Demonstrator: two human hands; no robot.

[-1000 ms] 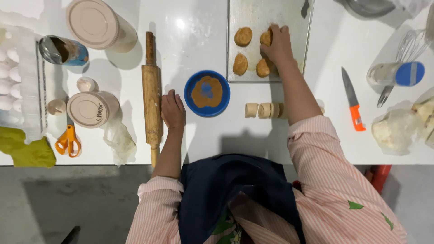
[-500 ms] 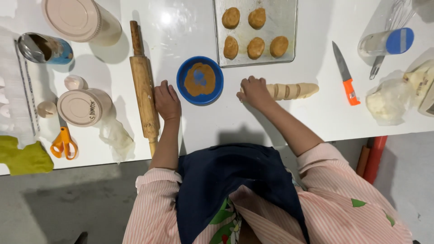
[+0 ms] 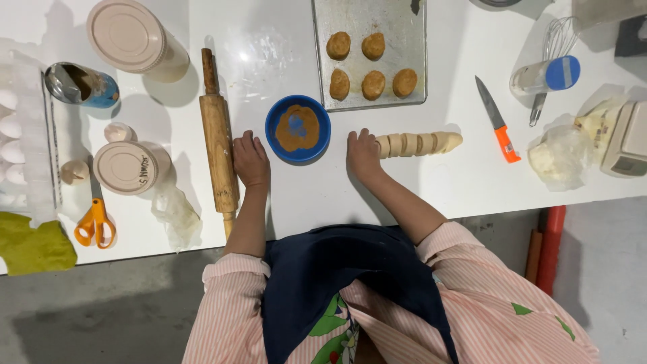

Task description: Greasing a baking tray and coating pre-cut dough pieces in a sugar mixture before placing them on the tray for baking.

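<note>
Overhead view of a white worktable [image 3: 377, 195]. Left hand [image 3: 251, 160] lies palm down on the tabletop, fingers loose and spread a little, gripping nothing; it sits just beside the wooden rolling pin [image 3: 218, 145], on the pin's right, and whether the two touch cannot be told. Right hand [image 3: 364, 154] rests at the left end of the sliced dough log [image 3: 419, 143], fingers curled over the end piece and touching it; whether they actually pinch that piece cannot be told.

Dough log: pale, lying crosswise on the table, cut into several rounds that sit pressed together. It lies below the baking tray [image 3: 369, 54] and right of the blue bowl [image 3: 298, 128].

Bowl: between the two hands, holding brown powder, with a blue patch of its floor showing in the middle.

Tray: metal, carrying five brown coated dough balls [image 3: 372, 85], two in the far row, three in the near row.

Right of the log: orange-handled knife [image 3: 497, 121], well apart from the hand. Left part of the table: orange scissors [image 3: 96, 221], two lidded tubs [image 3: 124, 167], an open can [image 3: 82, 85].
</note>
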